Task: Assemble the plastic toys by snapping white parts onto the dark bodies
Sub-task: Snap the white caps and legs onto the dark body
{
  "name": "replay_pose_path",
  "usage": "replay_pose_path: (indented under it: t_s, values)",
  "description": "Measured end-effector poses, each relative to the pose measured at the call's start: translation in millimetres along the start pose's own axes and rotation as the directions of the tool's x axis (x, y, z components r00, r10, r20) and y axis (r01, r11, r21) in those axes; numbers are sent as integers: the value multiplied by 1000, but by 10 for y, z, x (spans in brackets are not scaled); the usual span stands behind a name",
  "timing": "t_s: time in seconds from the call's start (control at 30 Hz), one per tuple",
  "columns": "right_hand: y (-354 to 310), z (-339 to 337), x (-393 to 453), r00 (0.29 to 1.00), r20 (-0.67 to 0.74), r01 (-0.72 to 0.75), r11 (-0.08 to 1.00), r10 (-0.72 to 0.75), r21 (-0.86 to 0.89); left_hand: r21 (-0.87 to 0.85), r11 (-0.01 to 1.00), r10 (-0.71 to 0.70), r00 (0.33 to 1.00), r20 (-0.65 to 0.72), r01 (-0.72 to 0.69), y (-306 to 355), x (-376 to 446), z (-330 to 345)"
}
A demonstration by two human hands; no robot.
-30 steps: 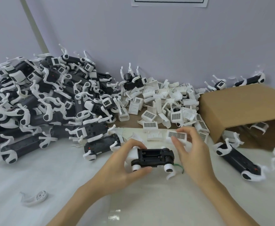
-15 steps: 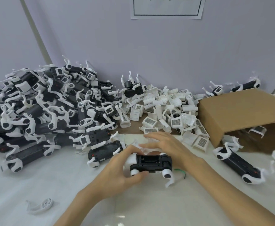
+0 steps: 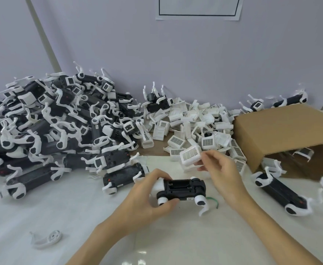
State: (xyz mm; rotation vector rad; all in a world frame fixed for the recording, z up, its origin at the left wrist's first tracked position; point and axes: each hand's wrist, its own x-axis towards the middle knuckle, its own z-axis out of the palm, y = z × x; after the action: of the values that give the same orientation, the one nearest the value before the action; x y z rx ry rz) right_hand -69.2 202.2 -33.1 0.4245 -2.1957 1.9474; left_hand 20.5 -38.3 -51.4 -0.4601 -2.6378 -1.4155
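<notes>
Two hands busy: left hand (image 3: 149,199) fingers grip the body (image 3: 181,190); right hand (image 3: 223,169) pinches a light, stiff cover (image 3: 190,155) by its edge, above.

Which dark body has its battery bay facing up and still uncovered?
The dark body gripped by the left hand; its open bay faces up.

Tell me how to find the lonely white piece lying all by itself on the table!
Start at the huge pile of dark toys on the left, then come down the white table toward its near left corner. There lies one curved white leg piece with a round ring at one end. Unlike the other white parts, it touches nothing else and is not heaped in any pile.
</notes>
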Motion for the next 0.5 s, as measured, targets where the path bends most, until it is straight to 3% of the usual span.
replay_pose_path:
  t_s: [0.13,0.2,0.27,0.5]
  values:
    - [-90,-103,-165,986,32,-161,865,166,475,-19,1000,-12,999,-38,11,31,-5,42]
    - [-138,-122,-222,978,107,-210,814,181,541,-27,1000,-10,999,-52,9,35,-6,59]
    - [-192,-118,-252,976,156,-211,850,154,482,-30,999,-16,998,-61,15,47,-4,73]
    - [-349,22,-392,983,114,-163,973,146,162,-61,998,4,994,-107,-11,78,5,124]
